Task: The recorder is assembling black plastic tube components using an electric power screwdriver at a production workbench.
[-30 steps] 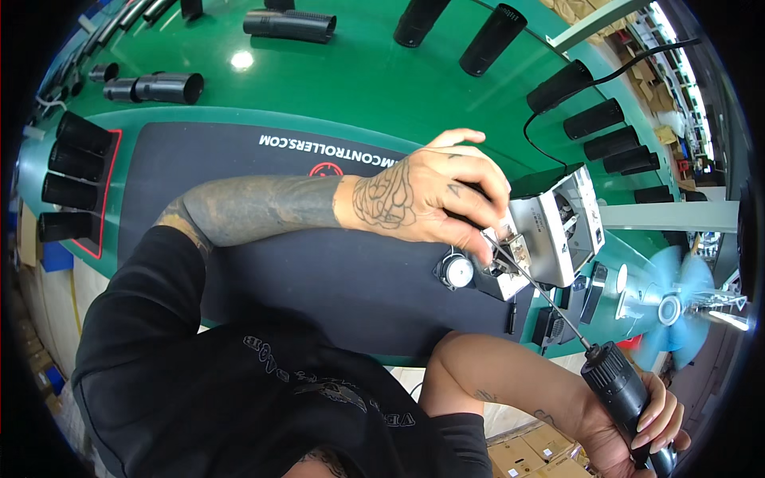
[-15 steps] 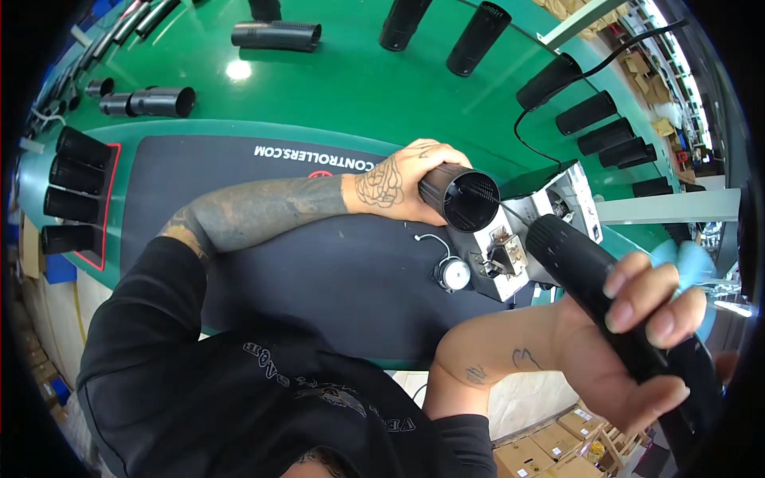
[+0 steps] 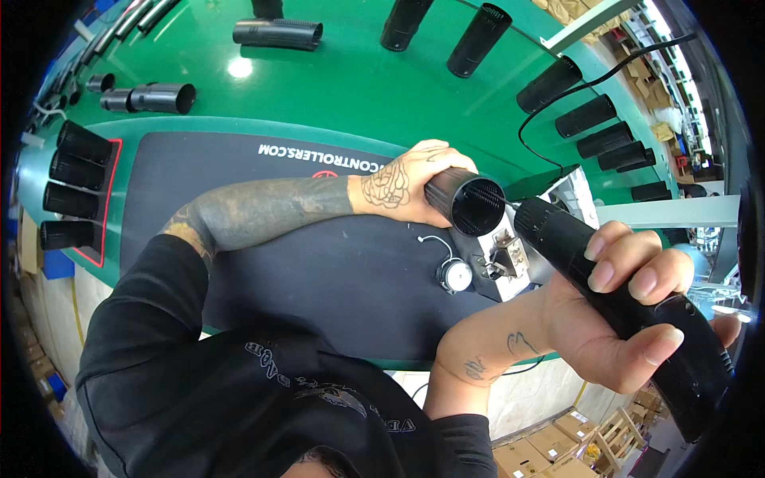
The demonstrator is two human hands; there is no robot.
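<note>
My left hand [image 3: 398, 190] is wrapped round a black tube [image 3: 460, 199] with rows of small holes. The tube lies tilted on its side, its hollow end facing right and toward me. In my right hand [image 3: 625, 299] is a black electric screwdriver [image 3: 562, 233], its fingers closed round the body. The driver's tip points left at the tube's rim; I cannot tell whether the bit touches it. Below the tube sits a pale metal machine [image 3: 510, 259] with a bracket on its front, partly hidden. Beside it on the dark mat [image 3: 319, 279] lies a small round motor [image 3: 456, 275] with a white wire.
Several similar black tubes [image 3: 586, 115] stand along the right of the green table [image 3: 335, 88]. More tubes [image 3: 76, 187] are grouped at the left, and a slit tube [image 3: 277, 33] lies at the back. A black cable [image 3: 610, 70] hangs at the right by a metal beam [image 3: 669, 211].
My right hand and the screwdriver have moved up and slightly left, bringing the driver's nose closer to the tube. The tube and my left hand have shifted slightly right.
</note>
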